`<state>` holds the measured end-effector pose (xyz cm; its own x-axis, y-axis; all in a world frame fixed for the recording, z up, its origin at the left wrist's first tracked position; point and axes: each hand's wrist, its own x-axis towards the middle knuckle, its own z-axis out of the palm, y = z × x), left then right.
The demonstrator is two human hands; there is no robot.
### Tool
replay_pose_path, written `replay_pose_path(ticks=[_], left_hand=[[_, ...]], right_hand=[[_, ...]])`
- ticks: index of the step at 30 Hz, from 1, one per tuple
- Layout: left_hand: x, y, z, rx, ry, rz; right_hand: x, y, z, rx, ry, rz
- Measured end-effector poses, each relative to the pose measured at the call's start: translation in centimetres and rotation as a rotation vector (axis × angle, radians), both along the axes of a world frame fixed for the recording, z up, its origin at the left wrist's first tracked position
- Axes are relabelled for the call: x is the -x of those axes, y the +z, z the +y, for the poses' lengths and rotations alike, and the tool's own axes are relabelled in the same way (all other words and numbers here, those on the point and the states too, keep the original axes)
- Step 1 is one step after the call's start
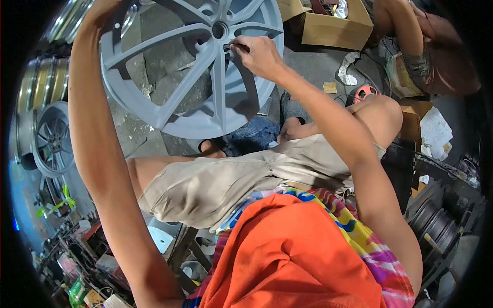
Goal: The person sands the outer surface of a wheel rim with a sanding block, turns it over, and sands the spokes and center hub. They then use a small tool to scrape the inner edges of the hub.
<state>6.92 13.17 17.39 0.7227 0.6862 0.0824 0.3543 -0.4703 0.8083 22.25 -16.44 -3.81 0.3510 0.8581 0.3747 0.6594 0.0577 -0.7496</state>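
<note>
A grey alloy wheel rim [192,84] with several split spokes stands tilted in front of my lap, its face toward me. My right hand [259,57] is at its hub, just below the centre bore. Thumb and fingertips are pinched together there around something small and dark, perhaps a bit of sandpaper, too hidden to name. My left arm reaches up to the rim's upper left edge, where my left hand [107,6] is cut off by the top of the view. Its fingers do not show.
An open cardboard box [336,28] stands at the back right, near another person's legs [411,31]. More wheel rims [53,138] are stacked at the left. A cluttered rack [92,246] is at the lower left. Paper scraps and a cable lie on the floor.
</note>
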Motion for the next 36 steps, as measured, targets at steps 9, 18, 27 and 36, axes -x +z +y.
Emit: replay_pose_path(ticks=[9,18,27,36], left_hand=[[2.9,-1.0,0.3,0.035,0.068,0.035],[5.0,-1.1,-0.9,0.035,0.213,-0.001],[5.8,-0.9,-3.0,0.034,0.202,0.001],[6.9,-1.5,-2.0,0.000,0.179,-0.001]], right_hand=[[0.9,-3.0,-0.8,-0.139,0.076,-0.130],[2.2,-1.9,2.0,0.115,0.169,-0.386],[3.4,-2.6,2.6,0.121,0.029,-0.205],[4.2,-2.9,1.8,0.055,-0.028,0.009]])
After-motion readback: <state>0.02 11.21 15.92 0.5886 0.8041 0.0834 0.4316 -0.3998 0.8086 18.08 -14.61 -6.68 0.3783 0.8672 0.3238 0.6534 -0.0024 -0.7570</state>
